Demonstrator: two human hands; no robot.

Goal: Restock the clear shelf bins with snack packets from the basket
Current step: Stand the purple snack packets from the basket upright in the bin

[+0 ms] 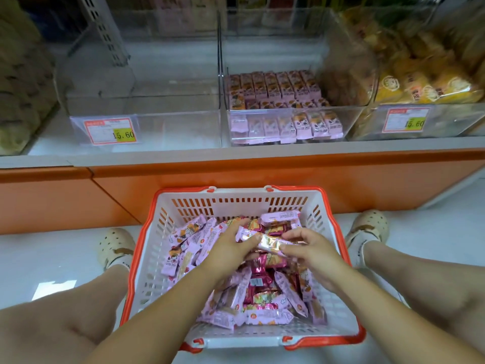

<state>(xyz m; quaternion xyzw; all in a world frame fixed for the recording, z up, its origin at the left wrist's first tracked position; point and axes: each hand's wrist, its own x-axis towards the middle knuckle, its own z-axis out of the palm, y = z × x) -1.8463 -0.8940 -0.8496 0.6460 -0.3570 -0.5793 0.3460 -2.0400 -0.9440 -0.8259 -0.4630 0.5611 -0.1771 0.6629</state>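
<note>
A white basket with an orange rim stands on the floor between my feet, holding several pink and red snack packets. Both hands are inside it. My left hand and my right hand grip one pink packet between them, fingers curled round its two ends, just above the pile. On the shelf above, the middle clear bin holds neat rows of the same pink packets. The clear bin to its left has no packets in it.
The right-hand bin is full of yellow packets. Brownish bagged goods fill the far left of the shelf. Price tags reading 15.60 hang on the left bin and the right one. An orange shelf base runs behind the basket.
</note>
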